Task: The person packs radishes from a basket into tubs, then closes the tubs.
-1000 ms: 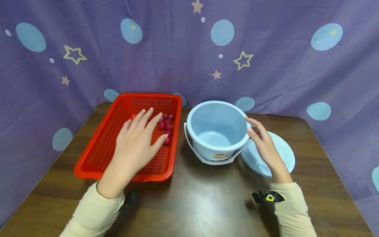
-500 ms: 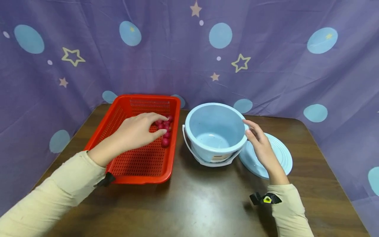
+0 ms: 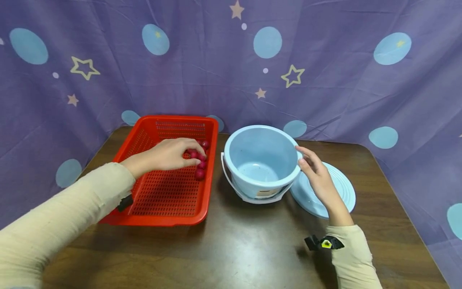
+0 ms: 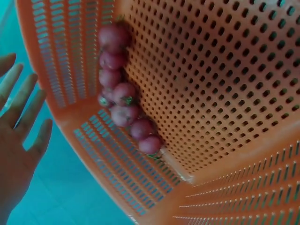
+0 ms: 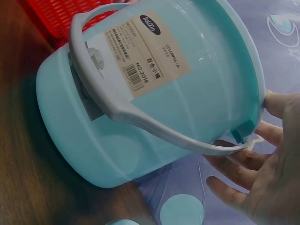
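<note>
Several small red radishes (image 3: 199,174) with green stem stubs lie along the right wall of a red perforated basket (image 3: 169,196). Over them, my left hand (image 3: 171,153) reaches in with bent fingers, thumb and fingertips right at the radishes. In the left wrist view, that hand (image 4: 18,126) shows at the left edge with its fingers spread, and the row of radishes (image 4: 124,89) lies apart from it. A light blue bucket (image 3: 258,160) stands upright, open at the top. My right hand (image 3: 319,176) grips its right rim, fingers close around the handle end (image 5: 229,149).
A light blue round lid (image 3: 339,184) lies on the wooden table (image 3: 245,245) to the right of the bucket, partly under my right hand. The bucket's pale handle (image 3: 252,199) hangs down at the front. A purple curtain (image 3: 216,60) rises behind the table.
My left hand has swung from spread fingers above the basket down to the radishes, its fingers now bent. My right hand stays on the bucket rim.
</note>
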Action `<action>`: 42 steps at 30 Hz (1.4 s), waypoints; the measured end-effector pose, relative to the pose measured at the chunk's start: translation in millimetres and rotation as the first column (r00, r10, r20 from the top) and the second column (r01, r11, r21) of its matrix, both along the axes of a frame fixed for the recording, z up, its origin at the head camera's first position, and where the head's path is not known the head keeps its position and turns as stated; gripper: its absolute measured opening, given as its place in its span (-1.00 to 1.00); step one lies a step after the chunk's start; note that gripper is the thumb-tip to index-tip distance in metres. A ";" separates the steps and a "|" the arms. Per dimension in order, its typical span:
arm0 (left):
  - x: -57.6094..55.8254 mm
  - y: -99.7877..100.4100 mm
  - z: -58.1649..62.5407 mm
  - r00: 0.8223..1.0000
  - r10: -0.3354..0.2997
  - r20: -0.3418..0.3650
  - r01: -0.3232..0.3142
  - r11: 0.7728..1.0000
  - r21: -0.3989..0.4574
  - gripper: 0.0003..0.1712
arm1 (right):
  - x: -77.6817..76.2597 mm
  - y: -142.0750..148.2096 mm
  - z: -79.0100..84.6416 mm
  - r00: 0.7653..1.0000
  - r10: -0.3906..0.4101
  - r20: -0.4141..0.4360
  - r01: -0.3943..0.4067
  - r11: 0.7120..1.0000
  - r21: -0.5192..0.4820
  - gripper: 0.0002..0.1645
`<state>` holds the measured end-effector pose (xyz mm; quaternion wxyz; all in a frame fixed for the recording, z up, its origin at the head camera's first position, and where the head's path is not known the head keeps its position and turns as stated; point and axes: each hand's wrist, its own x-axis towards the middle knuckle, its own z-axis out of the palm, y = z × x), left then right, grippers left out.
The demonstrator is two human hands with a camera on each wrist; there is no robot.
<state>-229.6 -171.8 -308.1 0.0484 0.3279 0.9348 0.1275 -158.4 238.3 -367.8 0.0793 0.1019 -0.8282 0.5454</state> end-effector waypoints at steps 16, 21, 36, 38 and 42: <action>-42.4 -14.7 -50.7 0.956 -0.025 0.293 -0.025 0.986 0.164 -0.65 | -0.3 3.5 0.4 0.999 0.035 0.023 -0.035 0.999 0.010 -0.45; -43.0 -23.0 -63.3 0.948 -0.054 0.314 -0.008 0.981 0.193 -0.63 | -3.4 0.9 0.4 0.998 0.051 0.021 -0.051 0.999 -0.001 -0.45; -37.7 -9.4 -88.5 0.941 -0.087 0.328 -0.003 0.965 0.263 -0.65 | 0.1 6.5 -2.7 0.999 0.036 0.020 -0.036 0.999 -0.006 -0.45; -37.1 -9.4 -88.8 0.941 -0.088 0.326 -0.002 0.964 0.265 -0.65 | -0.9 6.7 -2.4 0.999 0.037 0.017 -0.037 0.999 -0.009 -0.45; -36.9 -8.7 -88.0 0.943 -0.090 0.320 -0.001 0.962 0.273 -0.68 | -3.6 7.1 -1.5 0.999 0.043 0.012 -0.042 0.999 -0.011 -0.46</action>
